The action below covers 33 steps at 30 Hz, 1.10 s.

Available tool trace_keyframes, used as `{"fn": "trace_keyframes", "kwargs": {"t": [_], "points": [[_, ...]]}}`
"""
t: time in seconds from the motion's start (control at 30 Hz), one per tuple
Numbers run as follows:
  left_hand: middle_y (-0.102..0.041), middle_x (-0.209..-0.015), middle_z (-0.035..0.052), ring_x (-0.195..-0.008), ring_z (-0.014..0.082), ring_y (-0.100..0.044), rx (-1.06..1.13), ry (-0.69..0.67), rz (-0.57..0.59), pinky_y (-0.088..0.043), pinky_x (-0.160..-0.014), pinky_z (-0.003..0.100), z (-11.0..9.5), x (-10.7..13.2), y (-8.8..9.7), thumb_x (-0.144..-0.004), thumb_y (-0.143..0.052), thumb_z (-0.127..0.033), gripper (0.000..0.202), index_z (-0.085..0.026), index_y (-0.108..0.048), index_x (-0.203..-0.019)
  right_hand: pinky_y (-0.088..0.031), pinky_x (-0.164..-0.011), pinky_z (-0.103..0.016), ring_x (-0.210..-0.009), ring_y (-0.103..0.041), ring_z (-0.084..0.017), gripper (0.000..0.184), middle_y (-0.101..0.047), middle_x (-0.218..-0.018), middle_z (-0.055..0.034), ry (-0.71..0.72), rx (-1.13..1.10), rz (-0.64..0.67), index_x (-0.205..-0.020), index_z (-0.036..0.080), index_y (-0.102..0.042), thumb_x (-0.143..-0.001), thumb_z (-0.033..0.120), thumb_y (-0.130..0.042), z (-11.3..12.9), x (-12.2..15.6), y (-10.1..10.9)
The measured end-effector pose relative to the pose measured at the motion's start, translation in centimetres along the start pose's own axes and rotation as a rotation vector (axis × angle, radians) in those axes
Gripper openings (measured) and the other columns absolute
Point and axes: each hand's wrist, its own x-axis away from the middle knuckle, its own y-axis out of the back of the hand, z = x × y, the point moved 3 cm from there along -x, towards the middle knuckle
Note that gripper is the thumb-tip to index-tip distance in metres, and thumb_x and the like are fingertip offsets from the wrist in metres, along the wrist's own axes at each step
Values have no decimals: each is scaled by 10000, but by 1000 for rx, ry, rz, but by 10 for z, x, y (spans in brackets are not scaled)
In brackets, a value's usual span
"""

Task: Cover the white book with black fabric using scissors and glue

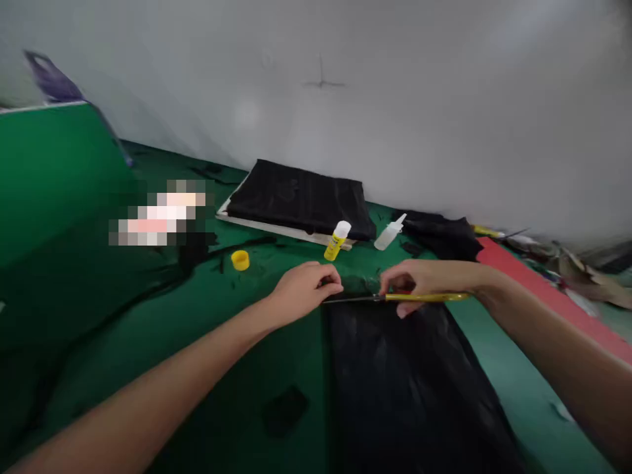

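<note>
Scissors (429,297) with yellow handles lie level along the far edge of a black sheet (405,382), blades pointing left, just above the green table cover (222,368). The right hand (429,276) is closed around them near the pivot, fingers curled over the handles. The left hand (306,286) sits at the blade tips, thumb and fingers pinched together, apparently on the sheet's far left corner, though blur makes the grip hard to confirm. The sheet runs from the hands toward the viewer. Beyond the hands stand a glue stick (337,240) and a clear bottle (390,234); a yellow cap (240,260) lies to the left. Behind them is a folded black stack (301,197), and a red sheet (543,289) lies on the right.
</note>
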Motion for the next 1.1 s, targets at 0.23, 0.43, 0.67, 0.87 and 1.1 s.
{"fn": "trace_keyframes", "kwargs": {"t": [0.23,0.43,0.67,0.87,1.1], "points": [[-597,-807,-22,-783,132,-541,-13,5,1,-362,-686,264,0,1,0,-875,-554,-337,144,-223,-632,-836,-270,-509,-218,-575,-402,-99,431,-540,-677,57,-15,28,-23,-1011,239,-639,-714,536,-733,3,6,1],[-608,-834,-18,-799,130,-548,-25,-11,-10,-367,-677,260,2,0,-1,-880,-548,-351,157,-226,-639,-856,-289,-518,-221,-584,-413,-103,393,-537,-680,58,4,96,-39,-976,235,-638,-729,532,-713,12,7,8],[-614,-835,-13,-822,136,-550,-21,-27,-22,-362,-678,260,3,-1,-2,-883,-562,-346,152,-219,-643,-862,-313,-537,-235,-610,-464,-126,324,-551,-681,51,37,384,-94,-949,256,-664,-722,484,-708,32,7,27],[-611,-773,-20,-768,133,-542,3,-55,-32,-336,-649,261,3,-1,-2,-874,-575,-314,126,-216,-638,-827,-275,-502,-237,-542,-430,-113,269,-520,-607,59,28,516,-87,-871,244,-664,-747,482,-661,56,10,30],[-623,-758,-30,-709,118,-559,111,-49,-112,-368,-623,242,7,-3,-1,-858,-595,-291,101,-210,-604,-798,-281,-497,-242,-536,-480,-126,237,-547,-618,35,-32,658,-122,-900,243,-673,-769,439,-645,79,19,24]]}}
